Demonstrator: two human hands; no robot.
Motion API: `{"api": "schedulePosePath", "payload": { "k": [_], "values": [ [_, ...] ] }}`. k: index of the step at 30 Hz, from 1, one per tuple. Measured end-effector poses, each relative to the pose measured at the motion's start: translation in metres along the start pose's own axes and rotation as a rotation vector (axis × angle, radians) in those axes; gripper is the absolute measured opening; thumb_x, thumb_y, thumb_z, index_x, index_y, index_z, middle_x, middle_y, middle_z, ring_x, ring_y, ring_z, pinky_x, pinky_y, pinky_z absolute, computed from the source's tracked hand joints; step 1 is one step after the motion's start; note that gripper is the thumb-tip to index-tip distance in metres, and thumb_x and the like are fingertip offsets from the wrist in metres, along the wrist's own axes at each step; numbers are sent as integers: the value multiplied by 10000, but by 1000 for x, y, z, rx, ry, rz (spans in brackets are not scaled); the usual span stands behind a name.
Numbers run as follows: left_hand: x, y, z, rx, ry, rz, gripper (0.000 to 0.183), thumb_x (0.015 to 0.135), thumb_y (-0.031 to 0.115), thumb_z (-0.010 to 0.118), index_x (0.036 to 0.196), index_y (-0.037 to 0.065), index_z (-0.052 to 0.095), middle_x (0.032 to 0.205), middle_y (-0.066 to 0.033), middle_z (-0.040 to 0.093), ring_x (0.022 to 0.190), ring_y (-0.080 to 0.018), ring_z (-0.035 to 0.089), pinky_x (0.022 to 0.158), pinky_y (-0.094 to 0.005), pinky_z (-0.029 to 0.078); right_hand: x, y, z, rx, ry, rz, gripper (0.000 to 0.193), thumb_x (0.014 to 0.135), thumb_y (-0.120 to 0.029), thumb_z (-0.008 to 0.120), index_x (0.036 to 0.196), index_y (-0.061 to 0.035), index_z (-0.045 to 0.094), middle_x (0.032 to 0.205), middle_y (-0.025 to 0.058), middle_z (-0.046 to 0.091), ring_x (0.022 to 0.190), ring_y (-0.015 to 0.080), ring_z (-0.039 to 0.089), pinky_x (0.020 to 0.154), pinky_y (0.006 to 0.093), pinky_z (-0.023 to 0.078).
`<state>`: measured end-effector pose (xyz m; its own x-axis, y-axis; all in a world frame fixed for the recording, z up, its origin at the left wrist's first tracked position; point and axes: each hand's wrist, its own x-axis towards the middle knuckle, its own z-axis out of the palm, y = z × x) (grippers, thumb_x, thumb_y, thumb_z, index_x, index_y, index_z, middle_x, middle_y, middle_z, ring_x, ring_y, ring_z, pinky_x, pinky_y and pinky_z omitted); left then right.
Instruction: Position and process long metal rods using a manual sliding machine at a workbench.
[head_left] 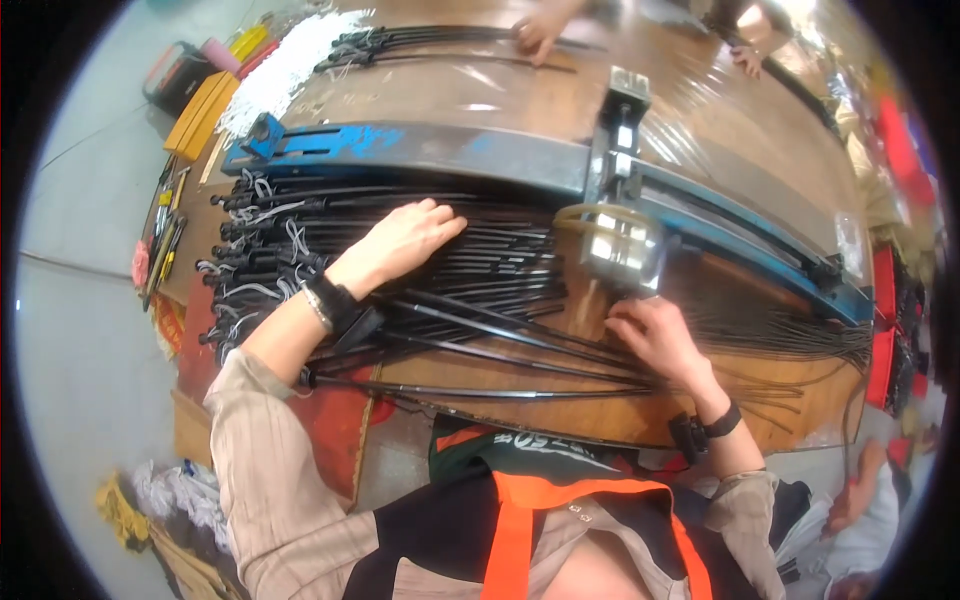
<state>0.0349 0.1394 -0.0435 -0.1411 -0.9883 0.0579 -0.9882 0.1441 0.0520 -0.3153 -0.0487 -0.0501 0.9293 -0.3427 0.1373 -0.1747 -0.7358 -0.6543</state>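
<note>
Brown worktable [480, 95], blue rail [420, 150] across it. Left hand [400, 240] lies flat, fingers released, on the pile of black rods [300, 240]. Right hand [655, 335] curls its fingertips on single rods under the metal clamp [620, 240].

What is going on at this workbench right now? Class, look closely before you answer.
A person stands at a wooden workbench covered with a pile of thin black rods. The left hand lies flat on the pile, while the right hand touches the rods just below a metal block mounted on a blue steel rail. Across the bench, another person's hand rests on a second bundle of rods.
</note>
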Motion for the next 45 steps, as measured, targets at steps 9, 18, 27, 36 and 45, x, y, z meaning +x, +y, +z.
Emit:
{"api": "schedulePosePath", "payload": {
  "k": [9,18,27,36,45],
  "values": [
    [0,35,-20,-144,45,55,481,862,178,655,1330,140,553,745,-88,584,690,-278,628,559,-395,516,3,-5,3,-189,-80,265,262,886,-334,667,975,-94,725,875,152,694,799,345,667,701,414,532],
    [26,102,-31,-112,110,92,424,891,241,661,1305,189,580,660,-34,564,575,-217,621,483,-362,495,-22,10,17,242,301,70,226,894,-284,678,985,-84,733,792,99,677,761,286,641,689,381,505],
    [33,131,-55,-79,57,119,415,909,262,635,1313,187,571,650,-34,567,546,-219,620,457,-367,491,-42,-11,6,-192,543,-185,281,800,-237,772,1025,-77,718,763,45,644,732,243,603,668,365,482],
    [98,151,-97,8,122,331,274,854,165,636,1126,148,613,758,-65,616,673,-258,638,534,-367,519,-48,12,-48,-319,799,-447,470,766,-207,804,1170,-37,634,831,68,631,778,292,616,717,395,516],
    [209,158,-131,124,266,414,277,829,13,596,1094,93,620,739,-100,526,697,-302,590,574,-420,477,-103,106,-150,-498,984,-133,380,768,-235,801,1096,-87,678,674,88,603,563,254,585,536,361,488]
  ]
}}
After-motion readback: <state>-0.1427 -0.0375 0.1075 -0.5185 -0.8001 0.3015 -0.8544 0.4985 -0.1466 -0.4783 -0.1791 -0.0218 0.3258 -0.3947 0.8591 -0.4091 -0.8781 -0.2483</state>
